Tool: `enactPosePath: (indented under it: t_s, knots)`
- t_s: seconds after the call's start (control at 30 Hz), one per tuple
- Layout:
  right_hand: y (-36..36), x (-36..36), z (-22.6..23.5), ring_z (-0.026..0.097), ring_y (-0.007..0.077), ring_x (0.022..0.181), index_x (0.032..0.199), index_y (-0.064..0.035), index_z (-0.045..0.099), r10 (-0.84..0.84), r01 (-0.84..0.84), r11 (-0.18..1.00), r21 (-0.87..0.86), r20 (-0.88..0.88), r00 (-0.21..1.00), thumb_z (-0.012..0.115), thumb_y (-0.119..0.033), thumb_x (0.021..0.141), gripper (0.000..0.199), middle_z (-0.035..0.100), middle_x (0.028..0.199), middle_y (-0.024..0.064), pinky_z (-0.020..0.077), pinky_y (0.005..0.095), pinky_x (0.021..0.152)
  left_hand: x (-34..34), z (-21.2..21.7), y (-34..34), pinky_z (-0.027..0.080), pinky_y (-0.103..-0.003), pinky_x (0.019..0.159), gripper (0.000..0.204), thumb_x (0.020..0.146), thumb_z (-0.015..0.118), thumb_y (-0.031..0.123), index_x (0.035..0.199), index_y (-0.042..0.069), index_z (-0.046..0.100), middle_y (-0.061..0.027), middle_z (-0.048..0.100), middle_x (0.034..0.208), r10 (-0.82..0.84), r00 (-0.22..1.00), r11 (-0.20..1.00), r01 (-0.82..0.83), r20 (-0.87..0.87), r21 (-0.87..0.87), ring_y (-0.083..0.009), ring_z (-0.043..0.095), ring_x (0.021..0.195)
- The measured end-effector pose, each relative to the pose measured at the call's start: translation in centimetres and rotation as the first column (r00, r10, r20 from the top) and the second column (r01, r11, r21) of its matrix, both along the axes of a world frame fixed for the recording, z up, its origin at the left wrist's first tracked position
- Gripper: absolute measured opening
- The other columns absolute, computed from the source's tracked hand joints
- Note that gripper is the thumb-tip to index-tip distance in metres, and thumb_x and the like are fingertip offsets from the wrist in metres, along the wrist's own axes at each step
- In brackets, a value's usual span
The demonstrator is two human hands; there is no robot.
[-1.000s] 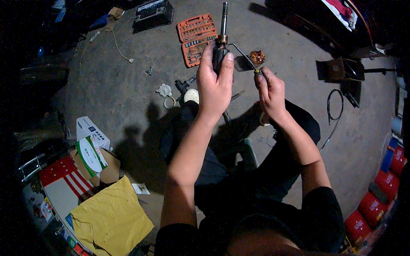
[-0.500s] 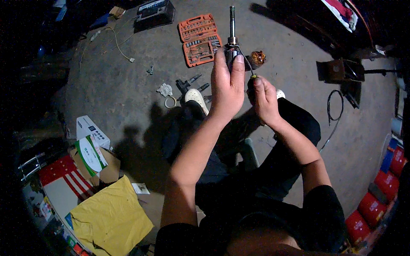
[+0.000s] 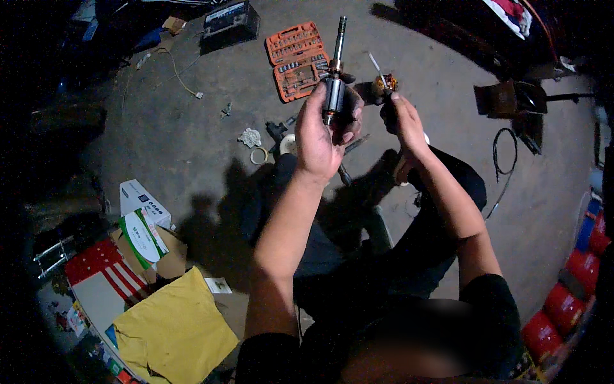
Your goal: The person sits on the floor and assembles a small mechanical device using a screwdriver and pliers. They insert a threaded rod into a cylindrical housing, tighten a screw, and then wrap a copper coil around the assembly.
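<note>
Over dim floor (image 3: 182,137), by the left hand (image 3: 318,144) a rotor (image 3: 334,96) is gripped, a thin-shafted tool (image 3: 377,66) held clear by the right hand (image 3: 407,125). Inspection seems underway; tool contact would call for steadying. Beyond, an orange case (image 3: 298,59) is laid open

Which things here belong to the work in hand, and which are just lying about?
Apparently in use:
dark, silvery metal cylinder with long shaft, in the left grip
slim metal rod tool, in the right grip
open orange socket case, perhaps

Apparently lying about:
creased yellow sheet
black boxy battery
white rectangular carton
</note>
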State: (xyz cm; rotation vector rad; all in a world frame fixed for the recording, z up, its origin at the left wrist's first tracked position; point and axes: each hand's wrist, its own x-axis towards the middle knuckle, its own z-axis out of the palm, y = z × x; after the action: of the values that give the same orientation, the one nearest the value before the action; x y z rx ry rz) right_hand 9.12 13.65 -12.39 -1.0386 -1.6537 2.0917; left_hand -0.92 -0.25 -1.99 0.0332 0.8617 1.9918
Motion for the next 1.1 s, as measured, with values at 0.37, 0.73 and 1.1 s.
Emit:
enactPosePath:
  t_s: [0.37,0.73,1.1]
  knots:
    - [-1.3,3.0,-16.9,0.056,0.0359,0.092,0.106,-0.0007,0.051,-0.001,-0.628,0.545,0.556,0.749,0.663,0.056,-0.029,0.083,0.037,0.058,0.100,0.0196,0.0446,0.0429,0.078,-0.4,-1.4,-0.3,0.043,-0.036,0.069,0.031,0.088,0.046,0.029,0.104,0.002,0.050,-0.0167,0.056,0.097,0.024,0.940,0.988,-0.076,0.341,0.137,-0.0241,0.050,0.075]
    - [-5.4,1.7,6.9,0.051,0.0136,0.062,0.087,0.0026,0.056,0.331,-0.320,0.878,0.355,0.032,0.943,0.052,-0.032,0.088,0.035,0.054,0.065,0.0093,0.0419,0.0298,0.058,1.1,-3.9,-1.0,0.045,-0.024,0.067,0.025,0.088,0.056,0.033,0.092,0.009,0.057,-0.0006,0.058,0.080,0.048,0.998,0.994,-0.042,0.050,-0.104,-0.0106,0.056,0.075]
    - [-5.5,7.9,5.9,0.041,0.0032,0.058,0.105,-0.0032,0.059,0.115,-0.126,0.981,-0.147,-0.081,0.990,0.057,-0.021,0.087,0.025,0.051,0.067,-0.0032,0.0292,0.0155,0.049,2.7,-9.4,-1.9,0.051,-0.030,0.068,0.018,0.083,0.059,0.021,0.092,0.006,0.059,-0.0061,0.063,0.083,-0.366,0.916,0.916,0.386,0.162,-0.112,-0.0185,0.062,0.077]
